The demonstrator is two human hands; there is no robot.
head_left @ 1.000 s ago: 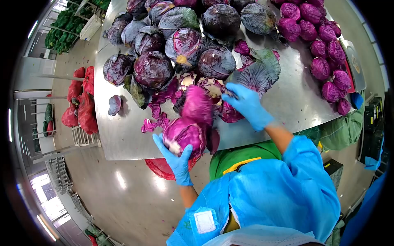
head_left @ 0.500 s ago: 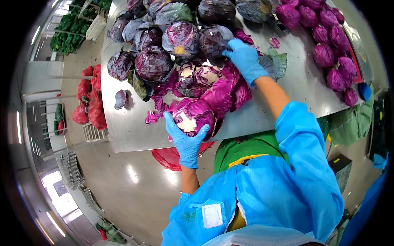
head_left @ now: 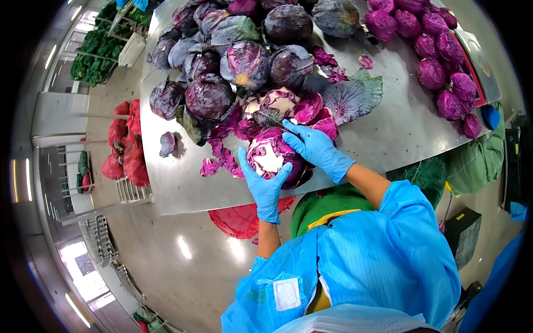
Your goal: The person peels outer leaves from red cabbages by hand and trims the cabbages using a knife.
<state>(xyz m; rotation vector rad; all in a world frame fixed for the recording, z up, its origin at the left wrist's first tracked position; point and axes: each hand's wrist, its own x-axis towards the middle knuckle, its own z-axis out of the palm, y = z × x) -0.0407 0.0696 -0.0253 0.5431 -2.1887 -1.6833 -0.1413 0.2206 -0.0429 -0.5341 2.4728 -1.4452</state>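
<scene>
My left hand (head_left: 263, 187), in a blue glove, cups a red cabbage (head_left: 266, 158) at the table's near edge, thumb and fingers spread round it. A pale cut patch shows on the cabbage's upper side. My right hand (head_left: 317, 146), also gloved, is closed round a knife (head_left: 270, 117); its thin dark blade points up and left past the cabbage, and its handle is mostly hidden. Just beyond lie trimmed purple leaves (head_left: 308, 108) and a pale cut stem piece (head_left: 280, 101). A large loose outer leaf (head_left: 354, 100) rests to the right.
Untrimmed dark cabbages (head_left: 210, 97) are heaped at the back left of the metal table (head_left: 400, 141). Trimmed purple cabbages (head_left: 432, 73) cluster at the right, beside a scale-like device (head_left: 478, 66). Red sacks (head_left: 133, 150) stand on the left, and a red container (head_left: 236, 221) sits below the edge.
My right hand has come back from the heap toward the cabbage, and a knife now shows in it. The large outer leaf lies more exposed. My left hand still holds the cabbage.
</scene>
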